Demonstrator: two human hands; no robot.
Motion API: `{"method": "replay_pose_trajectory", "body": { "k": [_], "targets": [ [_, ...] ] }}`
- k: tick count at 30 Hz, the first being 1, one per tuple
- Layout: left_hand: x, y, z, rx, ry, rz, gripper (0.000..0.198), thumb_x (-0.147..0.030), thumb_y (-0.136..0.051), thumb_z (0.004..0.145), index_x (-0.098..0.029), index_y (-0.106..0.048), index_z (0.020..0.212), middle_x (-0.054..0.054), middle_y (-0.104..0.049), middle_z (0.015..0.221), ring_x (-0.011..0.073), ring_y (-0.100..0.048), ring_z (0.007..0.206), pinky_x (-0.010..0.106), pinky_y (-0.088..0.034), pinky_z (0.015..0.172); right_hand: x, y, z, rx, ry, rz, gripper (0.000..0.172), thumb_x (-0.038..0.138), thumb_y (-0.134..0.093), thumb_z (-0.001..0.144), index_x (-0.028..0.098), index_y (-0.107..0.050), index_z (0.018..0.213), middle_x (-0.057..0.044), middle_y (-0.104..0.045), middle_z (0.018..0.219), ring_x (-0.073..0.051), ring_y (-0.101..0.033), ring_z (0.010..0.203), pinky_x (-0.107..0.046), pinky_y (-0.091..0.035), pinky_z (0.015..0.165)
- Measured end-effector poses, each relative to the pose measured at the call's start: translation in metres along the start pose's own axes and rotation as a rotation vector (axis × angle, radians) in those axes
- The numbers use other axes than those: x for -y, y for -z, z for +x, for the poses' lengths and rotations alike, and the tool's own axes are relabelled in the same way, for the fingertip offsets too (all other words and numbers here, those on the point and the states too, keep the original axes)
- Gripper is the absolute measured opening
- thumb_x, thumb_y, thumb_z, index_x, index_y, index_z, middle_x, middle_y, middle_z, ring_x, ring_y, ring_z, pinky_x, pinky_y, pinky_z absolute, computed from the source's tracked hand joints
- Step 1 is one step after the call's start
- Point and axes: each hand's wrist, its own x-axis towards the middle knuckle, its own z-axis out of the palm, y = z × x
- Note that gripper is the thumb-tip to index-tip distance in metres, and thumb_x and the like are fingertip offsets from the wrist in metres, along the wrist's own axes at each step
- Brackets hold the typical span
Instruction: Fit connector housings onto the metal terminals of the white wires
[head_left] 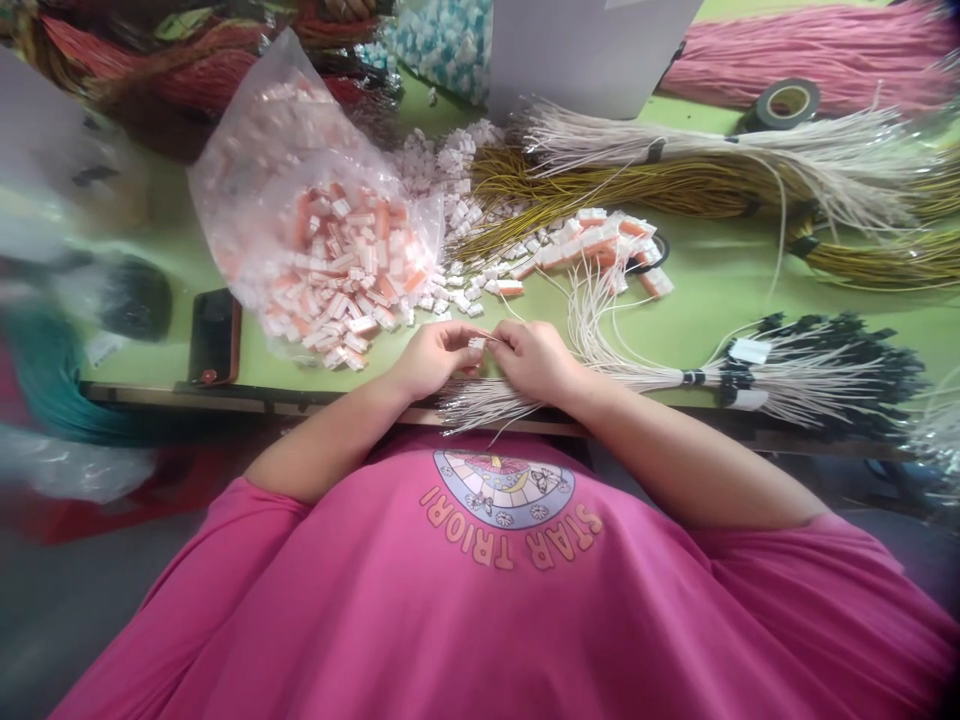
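Observation:
My left hand [439, 358] pinches a small white connector housing [476, 343] between thumb and fingers at the table's front edge. Close beside it, my right hand [532, 358] is closed on a thin wire [495, 338] whose tip meets the housing; whether it sits inside cannot be made out. Under my right hand lies a bundle of white wires [487, 402], its loose ends hanging at the edge. The bundle runs right to a black tie and black connectors [840, 370]. Several wires curve up to finished white-and-orange connectors [600, 240].
A clear plastic bag [262, 150] spills orange and white housings [352, 270] left of centre. Small white housings [461, 205] lie behind. Yellow wires [667, 188], white wires [712, 140], black tape [786, 103] and pink wires [810, 55] fill the back right. A phone [214, 337] lies left.

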Motion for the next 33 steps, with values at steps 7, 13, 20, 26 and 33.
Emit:
{"method": "replay_pose_trajectory", "body": {
  "k": [7,13,20,26,33],
  "targets": [
    [-0.007,0.012,-0.009,-0.022,-0.186,0.389,0.027,-0.024,-0.067,0.077,-0.015,-0.066,0.103,0.007,-0.068,0.092,0.0154,-0.062,0.078,0.032,-0.051,0.075,-0.008,0.011,0.001,-0.049,0.057,0.036,0.024,0.028,-0.045,0.085,0.017,-0.062,0.072,-0.005,-0.062,0.068,-0.014,-0.053,0.064,-0.027,-0.037,0.062],
    [-0.015,0.079,-0.033,-0.446,-0.451,1.074,0.025,-0.022,-0.068,0.075,-0.022,-0.064,0.1,0.01,-0.06,0.105,0.0284,-0.049,0.11,0.046,-0.036,0.101,-0.029,0.045,0.005,-0.471,-0.088,-0.21,0.031,0.028,-0.04,0.088,0.017,-0.065,0.073,-0.01,-0.061,0.076,-0.021,-0.055,0.074,-0.033,-0.038,0.066],
    [-0.012,0.111,-0.029,-0.485,-0.402,1.182,0.016,-0.013,-0.061,0.073,-0.02,-0.063,0.087,0.009,-0.055,0.085,0.0291,-0.051,0.098,0.047,-0.036,0.096,0.001,0.029,-0.003,-0.268,0.076,0.068,0.026,0.025,-0.048,0.083,0.017,-0.069,0.097,-0.008,-0.068,0.084,-0.019,-0.059,0.077,-0.034,-0.044,0.071],
    [-0.027,0.073,-0.036,-0.359,-0.361,0.866,0.017,-0.026,-0.065,0.077,-0.021,-0.063,0.093,0.005,-0.058,0.095,0.0166,-0.055,0.08,0.032,-0.047,0.075,0.018,0.014,-0.01,-0.093,0.104,0.198,0.018,0.022,-0.05,0.077,0.016,-0.067,0.077,-0.003,-0.065,0.072,-0.012,-0.054,0.064,-0.027,-0.041,0.063],
    [-0.025,0.026,-0.02,0.034,-0.18,0.1,0.023,-0.03,-0.072,0.072,-0.015,-0.057,0.082,0.005,-0.064,0.095,0.0117,-0.059,0.074,0.027,-0.05,0.068,0.012,0.011,-0.011,-0.146,0.104,0.205,0.018,0.023,-0.049,0.078,0.016,-0.065,0.074,-0.002,-0.063,0.066,-0.011,-0.052,0.06,-0.026,-0.039,0.061]
  ]
}}
